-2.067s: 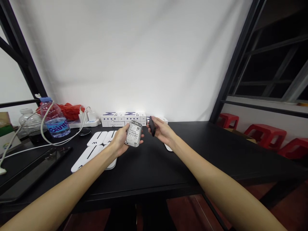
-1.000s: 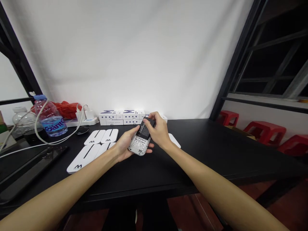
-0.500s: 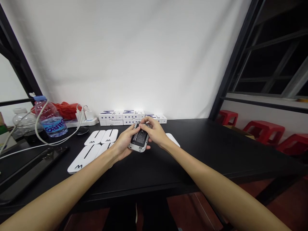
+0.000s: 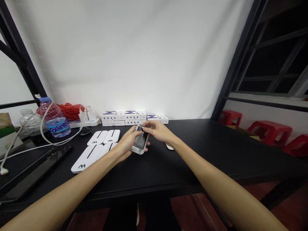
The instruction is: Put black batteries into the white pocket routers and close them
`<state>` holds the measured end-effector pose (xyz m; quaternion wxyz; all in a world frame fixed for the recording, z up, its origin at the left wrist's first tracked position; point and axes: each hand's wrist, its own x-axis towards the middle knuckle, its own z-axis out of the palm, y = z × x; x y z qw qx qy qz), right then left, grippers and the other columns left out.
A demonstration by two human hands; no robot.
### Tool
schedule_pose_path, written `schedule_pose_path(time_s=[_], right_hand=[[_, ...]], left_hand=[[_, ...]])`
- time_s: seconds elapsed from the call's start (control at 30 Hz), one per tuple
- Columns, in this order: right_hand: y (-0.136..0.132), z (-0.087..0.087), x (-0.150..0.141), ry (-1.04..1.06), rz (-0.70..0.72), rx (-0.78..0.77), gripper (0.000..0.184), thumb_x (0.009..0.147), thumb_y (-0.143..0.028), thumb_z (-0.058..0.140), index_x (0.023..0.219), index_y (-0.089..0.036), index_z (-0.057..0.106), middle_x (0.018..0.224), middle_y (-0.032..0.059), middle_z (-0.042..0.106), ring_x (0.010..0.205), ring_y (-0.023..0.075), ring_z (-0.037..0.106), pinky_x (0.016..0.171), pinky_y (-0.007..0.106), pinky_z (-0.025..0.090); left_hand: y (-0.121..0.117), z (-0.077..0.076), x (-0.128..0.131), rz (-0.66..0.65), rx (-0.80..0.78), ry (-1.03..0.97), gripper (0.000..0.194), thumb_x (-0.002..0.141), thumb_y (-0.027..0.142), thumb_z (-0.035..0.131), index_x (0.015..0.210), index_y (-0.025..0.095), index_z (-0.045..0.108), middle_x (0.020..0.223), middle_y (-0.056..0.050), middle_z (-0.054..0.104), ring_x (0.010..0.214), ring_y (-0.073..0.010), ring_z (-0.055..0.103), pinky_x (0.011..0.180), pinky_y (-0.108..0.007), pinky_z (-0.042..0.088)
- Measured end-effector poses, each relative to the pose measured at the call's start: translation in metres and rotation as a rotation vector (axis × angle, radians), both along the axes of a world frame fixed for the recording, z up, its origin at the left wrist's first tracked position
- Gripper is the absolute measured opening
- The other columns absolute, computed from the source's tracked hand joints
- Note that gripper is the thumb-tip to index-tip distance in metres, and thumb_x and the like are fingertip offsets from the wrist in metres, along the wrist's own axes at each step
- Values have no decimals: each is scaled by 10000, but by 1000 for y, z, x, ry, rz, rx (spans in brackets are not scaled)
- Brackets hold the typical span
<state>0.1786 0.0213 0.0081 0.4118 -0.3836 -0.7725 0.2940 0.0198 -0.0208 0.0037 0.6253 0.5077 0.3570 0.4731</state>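
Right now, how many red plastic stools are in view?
3, all right of the black table: farthest red plastic stool, middle one, and one cut off at the picture's edge; more may be hidden.

— Behind the table?
— White cloth (image 4: 130, 54), softly creased, brightest low in the middle, beside a black metal post (image 4: 238, 61).
— And off to the right?
— Dark window (image 4: 271, 67), three red plastic stools (image 4: 269, 133) in a row, black table (image 4: 199, 154), reddish floor (image 4: 192, 213) below.

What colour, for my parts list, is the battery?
The battery is black, in the head view.
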Motion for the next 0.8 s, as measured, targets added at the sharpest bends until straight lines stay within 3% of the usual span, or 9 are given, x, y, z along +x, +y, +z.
schedule_pose_path(time_s=[0.1, 0.17, 0.27, 0.4, 0.53, 0.63, 0.73, 0.8], right_hand=[[6, 1, 15, -311, -289, 80, 171, 852, -312, 541, 812, -195, 660, 875, 66, 664, 863, 209, 618, 745, 361, 483], [11, -2, 28, -397, -467, 80, 110, 771, -266, 636, 728, -165, 633, 949, 137, 639, 1008, 303, 570, 802, 452, 450], [20, -10, 44, -478, -608, 29, 203, 626, -251, 756, 628, -155, 577, 1020, 197, 601, 1103, 390, 498, 805, 531, 425], [24, -14, 48, -561, -616, -34, 269, 507, -168, 784, 520, -170, 515, 854, 155, 623, 927, 356, 594, 729, 501, 453], [16, -12, 36, -575, -584, -13, 246, 500, -66, 718, 499, -180, 499, 688, 107, 601, 790, 325, 621, 682, 459, 446], [9, -7, 29, -526, -554, 72, 154, 567, -78, 655, 636, -193, 578, 747, 94, 620, 765, 287, 607, 671, 412, 435], [7, 1, 27, -452, -542, 162, 206, 654, -92, 564, 812, -215, 612, 829, 71, 629, 765, 241, 595, 671, 365, 431], [7, 6, 27, -341, -519, 204, 249, 699, -106, 516, 902, -227, 595, 858, 45, 624, 750, 201, 590, 666, 330, 438]], left_hand=[[3, 0, -3, 73, -15, -2, 253, 795, 165, 542, 1037, 223, 498, 954, -99, 660, 731, -236, 689, 573, -392, 581], [5, -1, -4, 142, -22, 12, 250, 780, 122, 510, 1010, 219, 494, 975, -104, 656, 766, -235, 687, 611, -408, 585], [7, 0, -6, 212, -24, 41, 255, 765, 82, 479, 984, 212, 492, 982, -106, 650, 774, -226, 685, 627, -404, 586], [7, 1, -6, 215, -20, -8, 222, 793, 104, 469, 992, 203, 474, 954, -113, 662, 722, -226, 692, 587, -394, 581], [7, 1, -5, 166, -42, -65, 123, 869, 242, 458, 974, 182, 482, 884, -118, 678, 639, -222, 685, 525, -380, 571], [7, 0, -3, 152, -26, -66, 136, 881, 276, 479, 980, 182, 486, 886, -114, 682, 659, -227, 694, 551, -392, 576], [6, -1, -2, 162, -16, -43, 147, 888, 279, 477, 999, 183, 493, 937, -125, 685, 674, -223, 695, 561, -385, 571], [7, -2, -3, 192, -10, -11, 139, 890, 279, 475, 991, 192, 513, 952, -110, 689, 674, -199, 688, 538, -321, 552]])
